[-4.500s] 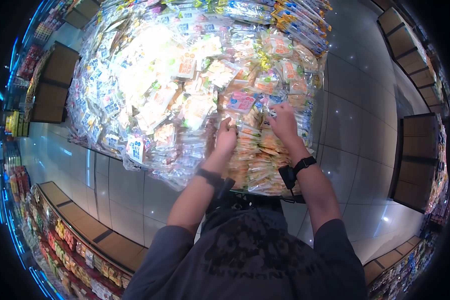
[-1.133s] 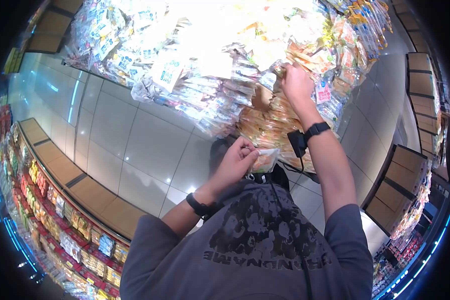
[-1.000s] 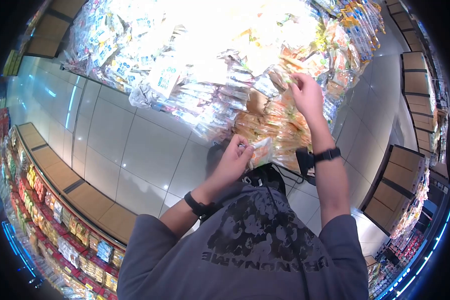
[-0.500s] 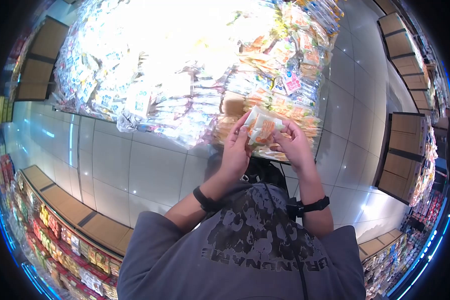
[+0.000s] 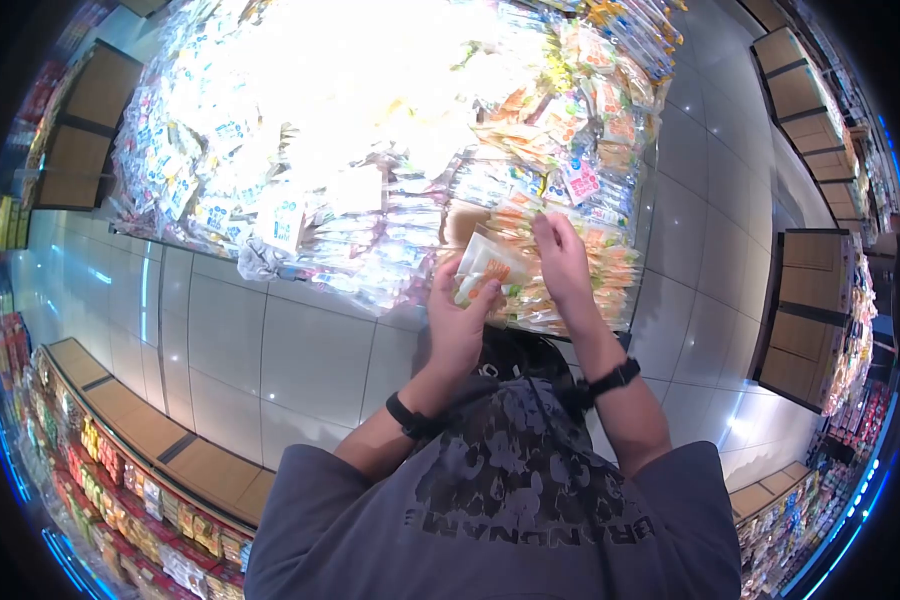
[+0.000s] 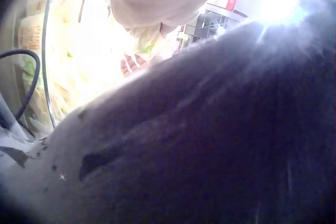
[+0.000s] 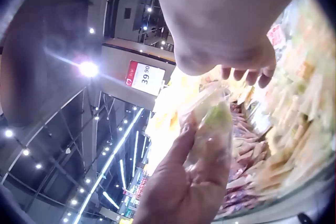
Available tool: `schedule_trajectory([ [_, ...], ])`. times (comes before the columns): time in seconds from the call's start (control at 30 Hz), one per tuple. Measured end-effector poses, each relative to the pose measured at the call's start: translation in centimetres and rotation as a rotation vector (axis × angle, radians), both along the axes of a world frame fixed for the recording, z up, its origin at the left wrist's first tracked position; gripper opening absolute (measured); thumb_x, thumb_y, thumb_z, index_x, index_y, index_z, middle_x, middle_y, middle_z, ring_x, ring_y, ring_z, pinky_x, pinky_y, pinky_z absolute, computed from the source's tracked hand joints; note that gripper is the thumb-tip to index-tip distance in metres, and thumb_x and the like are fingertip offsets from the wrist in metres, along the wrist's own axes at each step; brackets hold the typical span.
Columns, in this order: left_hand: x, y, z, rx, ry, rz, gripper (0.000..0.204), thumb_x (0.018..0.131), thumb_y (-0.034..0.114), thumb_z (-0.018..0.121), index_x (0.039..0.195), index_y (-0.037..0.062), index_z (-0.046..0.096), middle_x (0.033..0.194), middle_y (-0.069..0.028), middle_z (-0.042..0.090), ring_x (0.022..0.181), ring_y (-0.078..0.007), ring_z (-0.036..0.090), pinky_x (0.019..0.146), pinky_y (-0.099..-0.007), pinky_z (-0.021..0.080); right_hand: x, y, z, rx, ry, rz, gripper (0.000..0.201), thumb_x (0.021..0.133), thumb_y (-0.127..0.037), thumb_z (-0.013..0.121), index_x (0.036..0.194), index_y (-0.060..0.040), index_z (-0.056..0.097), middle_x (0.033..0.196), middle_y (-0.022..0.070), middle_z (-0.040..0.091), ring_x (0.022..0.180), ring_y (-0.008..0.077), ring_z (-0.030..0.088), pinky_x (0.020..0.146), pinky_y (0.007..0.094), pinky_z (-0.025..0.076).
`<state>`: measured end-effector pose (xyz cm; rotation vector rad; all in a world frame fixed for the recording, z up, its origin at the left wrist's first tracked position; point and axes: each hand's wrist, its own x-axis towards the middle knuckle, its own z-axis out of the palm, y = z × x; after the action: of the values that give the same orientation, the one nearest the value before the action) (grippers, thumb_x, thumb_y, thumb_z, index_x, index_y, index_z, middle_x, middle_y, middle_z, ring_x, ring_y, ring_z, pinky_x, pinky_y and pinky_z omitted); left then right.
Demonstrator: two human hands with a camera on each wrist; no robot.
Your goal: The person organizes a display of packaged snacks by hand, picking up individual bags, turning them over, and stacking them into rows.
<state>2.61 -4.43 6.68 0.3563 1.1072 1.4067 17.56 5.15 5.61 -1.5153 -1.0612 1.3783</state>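
Observation:
My left hand [image 5: 457,325] holds a white snack packet [image 5: 488,252] with orange print, the thumb across its front, near the display's front edge. In the right wrist view, the same packet [image 7: 212,129] looks clear with a green patch, and the left fingers pinch it from below. To the right, my right hand [image 5: 567,270] is apart from that packet, over upright rows of orange-and-white packets [image 5: 610,265]. Its fingers [image 7: 251,77] hang loosely bent with nothing visible in them. The left wrist view is mostly filled by dark cloth and glare.
A heaped display of plastic-wrapped packets [image 5: 340,235] spreads ahead, its middle washed out by glare. A brown cardboard patch [image 5: 465,222] shows between rows. A price sign [image 7: 147,78] hangs beyond. Shelves [image 5: 120,470] stand left behind, wooden stands [image 5: 820,300] at right, tiled floor [image 5: 320,340] between.
The left hand has brought the packet up from near the body to the display edge. Half a second ago both hands held it; the right hand has since let go and moved forward over the rows.

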Motion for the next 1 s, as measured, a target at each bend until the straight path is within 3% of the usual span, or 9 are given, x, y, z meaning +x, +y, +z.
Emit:
schedule_trajectory([
  [0.07, -0.7, -0.4, -0.2, 0.012, 0.102, -0.080, 0.056, 0.091, -0.002, 0.071, 0.137, 0.0032, 0.040, 0.122, -0.0115, 0.060, 0.108, -0.0183, 0.064, 0.092, -0.0309, 0.057, -0.8, 3.6, -1.0, 0.722, -0.744, 0.295, 0.027, 0.091, -0.026, 0.070, 0.089, 0.0003, 0.068, 0.094, 0.0184, 0.068, 0.086, 0.0274, 0.065, 0.076, 0.0369, 0.053],
  [0.2, -0.9, -1.5, 0.8, 0.000, 0.063, 0.042, 0.056, 0.089, -0.004, 0.072, 0.135, 0.0022, 0.041, 0.120, -0.0122, 0.061, 0.107, -0.0193, 0.066, 0.089, -0.0314, 0.059, -3.8, 9.2, -2.7, 0.620, -1.009, 0.520, 0.019, 0.084, -0.021, 0.070, 0.088, -0.0018, 0.072, 0.091, 0.0220, 0.071, 0.085, 0.0358, 0.068, 0.076, 0.0417, 0.055],
  [0.27, -1.5, -2.3, 0.6, -0.048, -0.050, 0.051, 0.058, 0.088, -0.006, 0.072, 0.136, 0.0016, 0.040, 0.119, -0.0120, 0.061, 0.105, -0.0205, 0.068, 0.085, -0.0313, 0.060, -5.5, 11.4, -2.7, 0.380, -1.363, 0.662, 0.015, 0.082, -0.017, 0.068, 0.086, -0.0045, 0.075, 0.085, 0.0182, 0.074, 0.081, 0.0347, 0.073, 0.070, 0.0430, 0.057],
  [0.47, -3.4, -3.4, 0.3, -0.068, -0.051, -0.008, 0.052, 0.088, -0.005, 0.073, 0.132, 0.0018, 0.046, 0.120, -0.0105, 0.061, 0.104, -0.0194, 0.068, 0.085, -0.0302, 0.060, -6.0, 14.0, -5.8, 0.368, -1.570, 0.585, 0.016, 0.083, -0.014, 0.062, 0.084, -0.0070, 0.076, 0.086, 0.0155, 0.076, 0.081, 0.0309, 0.076, 0.066, 0.0456, 0.059],
  [0.67, -3.8, -2.9, 0.0, -0.031, 0.023, -0.075, 0.050, 0.089, -0.004, 0.071, 0.133, 0.0037, 0.048, 0.124, -0.0088, 0.059, 0.112, -0.0158, 0.063, 0.092, -0.0306, 0.056, -4.8, 13.7, -0.3, 0.396, -1.477, 0.526, 0.021, 0.090, -0.018, 0.057, 0.091, -0.0059, 0.074, 0.085, 0.0208, 0.072, 0.079, 0.0378, 0.072, 0.070, 0.0477, 0.057],
  [0.73, -3.8, -2.3, 0.1, -0.025, -0.005, -0.062, 0.048, 0.091, -0.003, 0.067, 0.134, 0.0030, 0.047, 0.124, -0.0096, 0.059, 0.113, -0.0159, 0.062, 0.094, -0.0304, 0.055, -4.4, 12.5, 3.2, 0.328, -1.270, 0.344, 0.025, 0.097, -0.024, 0.053, 0.098, -0.0060, 0.070, 0.088, 0.0201, 0.073, 0.081, 0.0384, 0.071, 0.072, 0.0475, 0.055],
  [0.8, -3.6, -1.7, -0.1, -0.024, -0.033, -0.060, 0.046, 0.093, -0.002, 0.064, 0.135, 0.0024, 0.046, 0.125, -0.0104, 0.058, 0.114, -0.0161, 0.061, 0.095, -0.0302, 0.053, -1.3, 11.9, 4.2, 0.403, -1.148, 0.363, 0.026, 0.101, -0.027, 0.053, 0.106, -0.0059, 0.067, 0.085, 0.0175, 0.071, 0.078, 0.0335, 0.070, 0.070, 0.0429, 0.053],
  [0.9, -2.9, -0.5, -1.3, 0.031, -0.144, -0.044, 0.048, 0.097, 0.001, 0.058, 0.140, 0.0050, 0.037, 0.127, -0.0110, 0.058, 0.116, -0.0176, 0.061, 0.092, -0.0318, 0.057, 2.1, 10.0, 8.3, 0.260, -0.591, 0.461, 0.022, 0.098, -0.016, 0.064, 0.116, -0.0032, 0.068, 0.078, 0.0052, 0.064, 0.071, 0.0109, 0.058, 0.067, 0.0283, 0.047],
  [1.0, -2.4, 0.5, -0.9, 0.071, -0.197, -0.110, 0.046, 0.099, 0.004, 0.060, 0.139, 0.0032, 0.037, 0.128, -0.0112, 0.058, 0.115, -0.0174, 0.062, 0.093, -0.0317, 0.057, 4.3, 6.9, 11.0, 0.202, -0.424, 0.473, 0.025, 0.098, -0.016, 0.065, 0.118, -0.0029, 0.070, 0.078, 0.0009, 0.063, 0.071, 0.0062, 0.054, 0.065, 0.0247, 0.045],
])
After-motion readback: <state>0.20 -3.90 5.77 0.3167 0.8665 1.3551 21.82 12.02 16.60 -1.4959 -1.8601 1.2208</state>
